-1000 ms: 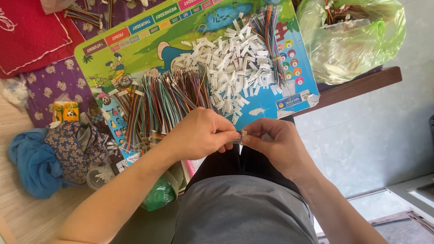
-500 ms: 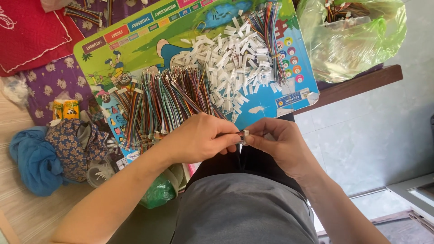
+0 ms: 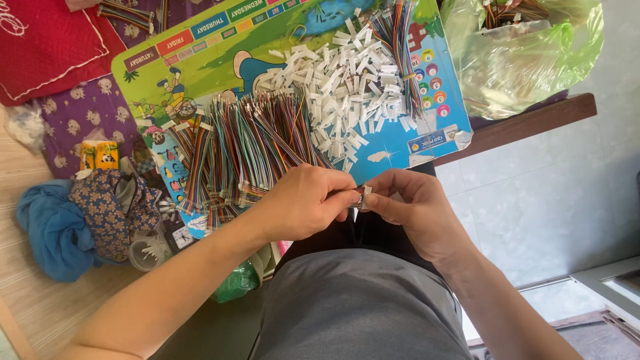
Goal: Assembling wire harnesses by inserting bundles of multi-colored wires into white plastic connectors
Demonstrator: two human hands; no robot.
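Blue cloth at 9 o'clock, small yellow packet just above it. Colourful printed board spans 11 to 1 o'clock, coloured label strips along its top edge. On it: multicoloured wire bundles, then a white connector pile. Left hand curled tight, fingertips pinching a small connector piece at centre. Right hand pinches it from the other side. Green plastic bag at 2 o'clock.
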